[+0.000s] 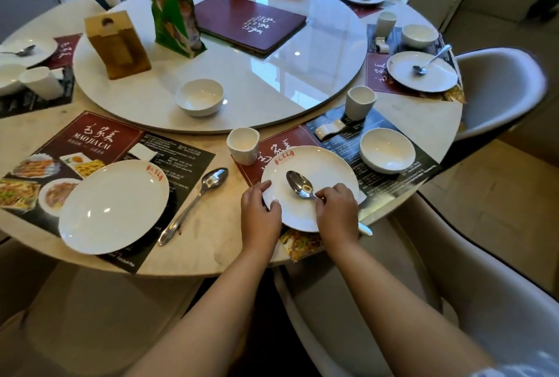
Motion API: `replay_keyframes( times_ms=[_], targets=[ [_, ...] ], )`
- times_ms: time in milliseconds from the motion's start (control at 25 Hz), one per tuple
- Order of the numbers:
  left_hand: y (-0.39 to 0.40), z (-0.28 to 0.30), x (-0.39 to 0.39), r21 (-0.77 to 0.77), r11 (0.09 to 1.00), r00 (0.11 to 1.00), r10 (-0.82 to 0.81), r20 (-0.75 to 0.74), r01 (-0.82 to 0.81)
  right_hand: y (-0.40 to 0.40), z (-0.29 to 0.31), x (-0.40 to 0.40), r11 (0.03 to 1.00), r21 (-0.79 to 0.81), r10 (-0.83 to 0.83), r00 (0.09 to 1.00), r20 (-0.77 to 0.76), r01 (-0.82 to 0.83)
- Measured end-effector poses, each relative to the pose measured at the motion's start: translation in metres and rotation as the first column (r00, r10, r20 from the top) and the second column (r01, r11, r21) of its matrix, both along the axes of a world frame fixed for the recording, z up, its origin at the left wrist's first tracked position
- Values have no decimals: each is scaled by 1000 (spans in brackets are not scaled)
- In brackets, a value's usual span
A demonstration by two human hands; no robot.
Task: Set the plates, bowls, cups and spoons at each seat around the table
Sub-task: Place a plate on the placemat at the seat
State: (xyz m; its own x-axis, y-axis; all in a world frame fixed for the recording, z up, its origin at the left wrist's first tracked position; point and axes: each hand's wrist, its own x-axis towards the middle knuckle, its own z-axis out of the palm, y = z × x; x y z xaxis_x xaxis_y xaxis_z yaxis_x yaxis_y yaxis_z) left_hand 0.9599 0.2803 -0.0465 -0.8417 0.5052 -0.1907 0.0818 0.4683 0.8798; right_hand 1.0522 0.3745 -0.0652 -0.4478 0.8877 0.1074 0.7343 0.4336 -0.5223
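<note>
A round table of pale, veined marble-look stone [211, 234] fills the view, with a large white glossy turntable [272, 80] at its centre that reflects the room's light. Around its edge stand pale upholstered shell chairs [499, 89], and beyond them lie a beige floor and light walls. At the near seat, a printed dark-red-and-black paper placemat [332, 134] carries a round white ceramic plate with a red logo [326, 164]. The left hand [260, 210] rests its fingers on that plate's left rim, pinching the edge. The right hand [335, 207] has its fingers closed on the handle of a shiny steel spoon [299, 184], whose bowl lies on the plate, its handle end poking out past the plate's near rim. On the same mat sit a small white bowl [387, 149], a white handleless cup [360, 102] and a white chopstick rest [329, 128]; another white cup [243, 145] stands at the mat's left corner. To the left, a second plate [113, 205] lies on a food-photo placemat [75, 146], a second steel spoon [193, 204] just beside it on bare stone. On the turntable stand a lone white bowl [199, 96], a dark-red menu book [251, 24], a wooden box holder [116, 43] and a green printed stand [169, 7].
</note>
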Motion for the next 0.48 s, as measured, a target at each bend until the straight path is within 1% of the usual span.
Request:
replay_keyframes(
  times_ms=[200, 320, 400, 480],
  targets=[
    [-3, 0, 0, 9, 1000, 1000, -17, 23, 17, -1, 0, 2, 1000, -13, 24, 1000, -5, -24],
    [-12, 5, -3, 53, 999, 999, -7, 43, 5, -11, 10, 0, 998, 47, 35, 999, 17, -35],
    [-21, 12, -8, 71, 997, 999, 29, 39, -31, -24, 18, -8, 995, 55, 80, 996, -50, -77],
    [-39, 18, -17, 91, 994, 998, 59, -5, -58, -45, 25, -24, 988, -20, 148, 975, -166, -153]
  ],
)
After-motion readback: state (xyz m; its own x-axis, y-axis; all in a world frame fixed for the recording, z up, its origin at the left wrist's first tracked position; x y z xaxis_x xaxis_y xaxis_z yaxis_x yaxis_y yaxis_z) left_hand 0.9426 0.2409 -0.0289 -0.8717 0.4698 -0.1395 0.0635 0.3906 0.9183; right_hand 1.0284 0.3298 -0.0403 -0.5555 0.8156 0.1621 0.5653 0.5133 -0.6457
